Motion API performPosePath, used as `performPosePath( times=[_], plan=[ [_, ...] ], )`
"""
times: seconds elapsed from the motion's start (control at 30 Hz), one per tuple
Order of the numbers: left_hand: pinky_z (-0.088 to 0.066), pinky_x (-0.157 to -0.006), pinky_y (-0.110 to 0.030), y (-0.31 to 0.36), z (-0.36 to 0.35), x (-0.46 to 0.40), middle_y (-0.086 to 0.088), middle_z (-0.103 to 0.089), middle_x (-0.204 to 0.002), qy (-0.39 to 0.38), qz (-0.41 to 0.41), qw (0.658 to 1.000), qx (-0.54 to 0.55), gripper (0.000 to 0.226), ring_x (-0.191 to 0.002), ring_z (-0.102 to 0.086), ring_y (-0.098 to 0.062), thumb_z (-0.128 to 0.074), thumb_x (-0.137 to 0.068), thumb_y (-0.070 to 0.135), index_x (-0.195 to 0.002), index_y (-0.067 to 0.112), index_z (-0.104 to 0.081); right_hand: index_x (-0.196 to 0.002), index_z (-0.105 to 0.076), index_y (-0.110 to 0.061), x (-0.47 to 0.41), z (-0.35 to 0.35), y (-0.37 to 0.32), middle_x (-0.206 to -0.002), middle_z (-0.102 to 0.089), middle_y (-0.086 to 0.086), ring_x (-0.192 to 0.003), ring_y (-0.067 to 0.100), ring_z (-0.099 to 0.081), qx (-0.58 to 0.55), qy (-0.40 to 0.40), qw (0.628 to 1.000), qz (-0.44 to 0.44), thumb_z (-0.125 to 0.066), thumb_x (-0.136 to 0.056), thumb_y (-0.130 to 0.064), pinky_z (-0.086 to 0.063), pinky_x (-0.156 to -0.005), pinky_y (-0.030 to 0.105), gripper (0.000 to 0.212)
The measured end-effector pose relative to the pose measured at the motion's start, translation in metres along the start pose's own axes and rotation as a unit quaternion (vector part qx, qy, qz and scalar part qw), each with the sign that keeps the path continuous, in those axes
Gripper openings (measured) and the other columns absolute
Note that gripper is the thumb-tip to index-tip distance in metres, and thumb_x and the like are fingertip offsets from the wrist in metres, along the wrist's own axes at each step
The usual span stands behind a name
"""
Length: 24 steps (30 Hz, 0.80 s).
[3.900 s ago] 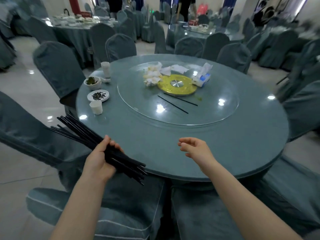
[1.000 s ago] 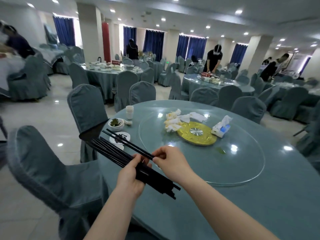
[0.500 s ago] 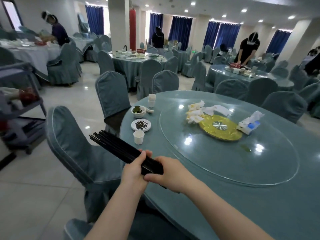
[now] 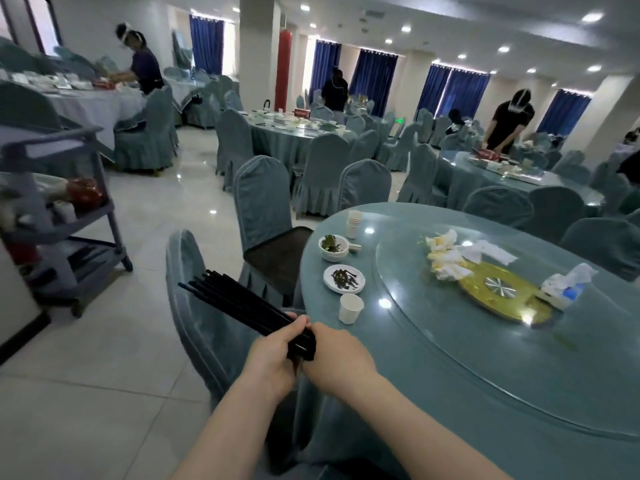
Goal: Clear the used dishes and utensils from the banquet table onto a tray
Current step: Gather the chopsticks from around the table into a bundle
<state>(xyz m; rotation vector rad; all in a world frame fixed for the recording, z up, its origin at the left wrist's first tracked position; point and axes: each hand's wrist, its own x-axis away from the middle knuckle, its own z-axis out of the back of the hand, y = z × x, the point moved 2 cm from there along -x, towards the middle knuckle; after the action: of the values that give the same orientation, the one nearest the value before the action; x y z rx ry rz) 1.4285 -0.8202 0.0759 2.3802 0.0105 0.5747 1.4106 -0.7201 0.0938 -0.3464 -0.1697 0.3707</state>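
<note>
My left hand (image 4: 270, 358) grips a bundle of black chopsticks (image 4: 239, 304) that fans out up and to the left over a chair back. My right hand (image 4: 336, 355) holds the bundle's near end, its fingers curled against it. On the round blue-green table (image 4: 450, 393) stand a paper cup (image 4: 349, 308), a small white plate (image 4: 344, 278) with dark scraps, a white bowl (image 4: 333, 247) with green leaves and a stack of paper cups (image 4: 353, 223). Crumpled napkins (image 4: 446, 258) and a tissue pack (image 4: 564, 287) lie on the glass turntable (image 4: 450, 323).
A grey service cart (image 4: 65, 216) with shelves stands at the left across open tiled floor. Covered chairs (image 4: 261, 202) ring the table; one (image 4: 204, 323) is right below my hands. Other set tables and several people fill the back of the hall.
The two chopsticks once on the turntable have joined the bundle in my hands. My view has swung left, bringing the cart into sight, and my right hand now caps the bundle's end.
</note>
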Motion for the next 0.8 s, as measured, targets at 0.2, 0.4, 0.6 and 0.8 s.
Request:
performPosePath(
  times=[0.2, 0.4, 0.6, 0.8],
  plan=[
    [-0.045, -0.085, -0.03, 0.112, 0.082, -0.021, -0.003, -0.074, -0.09, -0.079, -0.036, 0.996, -0.03, 0.034, -0.08, -0.07, -0.014, -0.064, -0.076, 0.028, -0.106, 0.011, -0.064, -0.092, -0.044, -0.03, -0.06, -0.013, -0.066, -0.085, -0.06, -0.002, -0.079, 0.026, -0.061, 0.037, 0.026, 0.998, 0.033, -0.052, -0.08, -0.03, -0.048, -0.06, 0.035, 0.015],
    [-0.04, -0.103, -0.035, 0.228, 0.163, -0.044, -0.007, -0.061, -0.12, 0.0, -0.119, 0.988, 0.097, 0.06, -0.115, -0.056, -0.022, -0.041, -0.09, 0.062, -0.124, 0.014, -0.054, -0.089, -0.041, -0.029, -0.112, -0.023, -0.112, -0.069, -0.05, -0.009, -0.068, 0.023, -0.055, 0.092, 0.033, 0.991, 0.095, -0.053, -0.08, -0.024, -0.036, -0.051, 0.031, 0.016],
    [-0.032, -0.109, -0.039, 0.297, 0.191, -0.071, -0.013, -0.064, -0.119, 0.026, -0.114, 0.993, -0.015, 0.068, -0.121, -0.051, -0.028, -0.02, -0.098, 0.058, -0.118, 0.005, -0.057, -0.086, -0.039, -0.027, -0.164, -0.041, -0.152, -0.08, -0.061, -0.004, -0.076, 0.025, -0.062, 0.126, 0.019, 0.978, 0.167, -0.054, -0.078, -0.022, -0.048, -0.058, 0.035, 0.018],
    [-0.035, -0.106, -0.036, 0.331, 0.202, -0.118, -0.012, -0.064, -0.122, 0.053, -0.12, 0.969, -0.208, 0.051, -0.123, -0.052, -0.023, -0.024, -0.105, 0.037, -0.13, 0.003, -0.054, -0.084, -0.036, -0.025, -0.233, -0.057, -0.178, -0.084, -0.062, 0.0, -0.077, 0.028, -0.06, 0.125, 0.021, 0.977, 0.172, -0.051, -0.078, -0.016, -0.046, -0.059, 0.036, 0.019]
  ],
)
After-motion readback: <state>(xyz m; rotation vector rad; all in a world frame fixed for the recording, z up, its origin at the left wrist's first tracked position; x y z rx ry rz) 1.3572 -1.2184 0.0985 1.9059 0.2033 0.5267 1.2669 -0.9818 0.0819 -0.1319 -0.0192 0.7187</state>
